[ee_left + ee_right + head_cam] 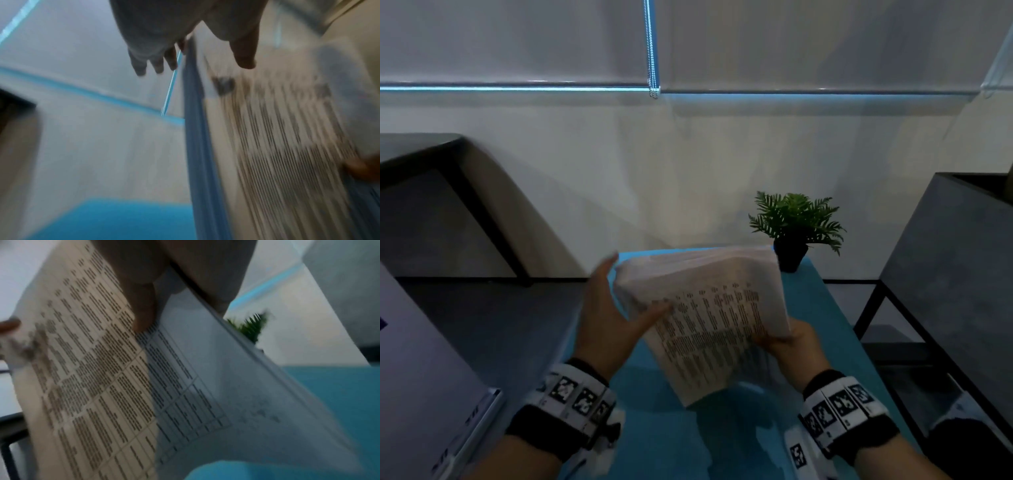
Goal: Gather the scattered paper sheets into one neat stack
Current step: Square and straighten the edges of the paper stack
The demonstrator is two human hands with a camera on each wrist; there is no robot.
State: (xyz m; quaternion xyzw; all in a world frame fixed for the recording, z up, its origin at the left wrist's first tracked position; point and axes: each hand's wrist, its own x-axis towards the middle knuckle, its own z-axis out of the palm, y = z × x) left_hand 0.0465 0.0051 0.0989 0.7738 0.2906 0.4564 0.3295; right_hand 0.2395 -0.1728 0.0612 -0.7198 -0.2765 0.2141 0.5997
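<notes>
A stack of printed paper sheets is held tilted above the teal table. My left hand lies along the stack's left edge with fingers straight, and its thumb rests on the printed face. My right hand grips the stack's lower right edge. In the right wrist view its thumb presses on the top sheet, while the fingers behind are hidden. The sheets fan apart slightly at that edge. Both wrist views are blurred.
A small potted fern stands at the table's far right corner, just behind the stack. A dark shelf unit stands to the right. To the left are a dark table and a pale board.
</notes>
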